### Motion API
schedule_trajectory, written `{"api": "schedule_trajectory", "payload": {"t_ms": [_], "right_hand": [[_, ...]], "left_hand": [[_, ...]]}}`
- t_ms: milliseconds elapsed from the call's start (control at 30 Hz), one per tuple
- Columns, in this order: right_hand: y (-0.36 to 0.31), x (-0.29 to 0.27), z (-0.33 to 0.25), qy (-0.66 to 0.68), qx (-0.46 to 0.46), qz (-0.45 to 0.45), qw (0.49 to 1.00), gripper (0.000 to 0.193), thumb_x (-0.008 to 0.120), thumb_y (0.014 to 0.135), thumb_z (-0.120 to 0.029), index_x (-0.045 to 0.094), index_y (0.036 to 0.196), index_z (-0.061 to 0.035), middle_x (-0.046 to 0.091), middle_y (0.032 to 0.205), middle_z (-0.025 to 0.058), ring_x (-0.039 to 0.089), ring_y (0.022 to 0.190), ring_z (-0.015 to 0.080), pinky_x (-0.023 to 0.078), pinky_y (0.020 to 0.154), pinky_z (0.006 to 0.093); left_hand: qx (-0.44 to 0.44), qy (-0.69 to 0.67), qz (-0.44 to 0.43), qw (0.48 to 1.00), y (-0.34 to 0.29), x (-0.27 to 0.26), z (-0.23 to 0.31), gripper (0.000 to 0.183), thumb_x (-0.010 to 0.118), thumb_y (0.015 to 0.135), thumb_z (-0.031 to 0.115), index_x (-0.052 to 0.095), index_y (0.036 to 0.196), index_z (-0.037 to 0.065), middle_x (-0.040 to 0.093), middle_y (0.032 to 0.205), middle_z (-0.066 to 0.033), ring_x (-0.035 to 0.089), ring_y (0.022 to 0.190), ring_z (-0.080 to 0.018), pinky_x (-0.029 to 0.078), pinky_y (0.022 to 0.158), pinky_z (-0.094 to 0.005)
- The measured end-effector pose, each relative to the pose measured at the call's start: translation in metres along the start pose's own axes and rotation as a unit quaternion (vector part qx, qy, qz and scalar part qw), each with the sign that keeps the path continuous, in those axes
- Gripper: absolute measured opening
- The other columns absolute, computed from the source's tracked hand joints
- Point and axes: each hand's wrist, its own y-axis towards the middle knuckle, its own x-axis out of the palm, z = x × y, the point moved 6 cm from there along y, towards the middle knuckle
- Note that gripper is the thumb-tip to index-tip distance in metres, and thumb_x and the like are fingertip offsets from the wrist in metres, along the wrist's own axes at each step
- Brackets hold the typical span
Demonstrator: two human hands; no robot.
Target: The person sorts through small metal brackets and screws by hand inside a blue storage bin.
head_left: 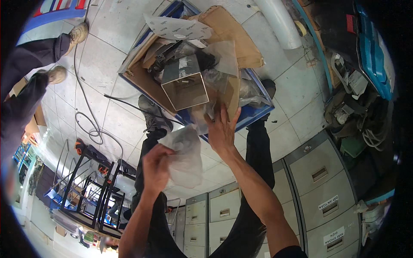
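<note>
My left hand (155, 170) is closed, pinching a translucent white plastic bag (186, 161) in front of my legs. At the near edge of a blue bin (253, 116), my right hand (222, 131) has its fingers spread over brown cardboard (231, 95) and clear plastic; its fingertips seem to touch them. A grey, open-ended square box (186, 92) lies tilted in the bin, with a small metal piece inside it. Around the box are crumpled plastic, dark wrapping and a printed white sheet (178, 29). Whatever lies deeper is hidden.
Another person's legs (36, 64) stand at the left. A black cable (81, 84) runs over the tiled floor. Metal drawer cabinets (318, 172) are at the lower right, a black rack (92, 185) at the lower left. A white roll (278, 26) lies beyond the bin.
</note>
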Motion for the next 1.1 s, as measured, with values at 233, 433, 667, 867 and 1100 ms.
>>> {"api": "schedule_trajectory", "payload": {"t_ms": [233,433,667,867,1100], "right_hand": [[0.08,-0.049,0.036,0.13,0.153,0.001,0.98,0.041,0.074,0.083,-0.02,0.069,0.122,-0.0082,0.065,0.127,0.0159,0.065,0.115,0.0321,0.033,0.106,0.0559],[0.139,0.002,0.08,0.038,0.165,0.168,0.971,0.025,0.074,0.087,-0.025,0.072,0.107,-0.0107,0.069,0.116,0.0133,0.068,0.101,0.0315,0.034,0.095,0.0479],[0.062,-0.064,0.075,0.301,-0.007,0.269,0.915,0.021,0.071,0.092,-0.017,0.068,0.111,-0.0091,0.066,0.089,0.0039,0.063,0.083,0.0193,0.042,0.077,0.0348],[0.01,-0.053,0.112,0.844,0.187,0.002,0.503,0.012,0.067,0.098,-0.007,0.059,0.105,-0.012,0.062,0.103,-0.0048,0.057,0.087,0.005,0.049,0.072,0.0257],[-0.018,-0.097,0.105,0.868,0.196,0.006,0.456,0.029,0.074,0.095,-0.006,0.056,0.117,-0.0123,0.067,0.114,0.0007,0.065,0.107,0.0104,0.057,0.087,0.0312]], "left_hand": [[0.282,0.361,0.066,0.886,0.03,-0.075,0.098,0.024,0.061,0.093,0.023,0.06,0.097,-0.001,0.06,0.093,-0.0059,0.059,0.084,-0.0139,0.049,0.074,-0.0284],[-0.042,-0.057,0.075,0.995,0.148,-0.06,0.043,0.041,0.057,0.097,0.018,0.064,0.136,0.006,0.065,0.105,-0.0047,0.06,0.092,-0.0122,0.049,0.084,-0.0298],[0.133,0.066,0.218,0.965,0.061,-0.027,0.076,0.032,0.062,0.099,0.012,0.062,0.13,0.002,0.062,0.124,-0.0059,0.058,0.094,-0.0135,0.05,0.082,-0.0281],[-0.05,-0.22,-0.045,0.973,0.017,0.075,0.013,0.041,0.066,0.103,0.022,0.058,0.139,0.004,0.067,0.133,-0.0099,0.068,0.108,-0.0159,0.056,0.094,-0.0314],[-0.21,-0.369,-0.144,0.894,0.039,0.158,0.024,0.052,0.078,0.097,0.027,0.058,0.14,0.005,0.066,0.135,-0.0071,0.067,0.118,-0.0164,0.057,0.1,-0.0357]]}}
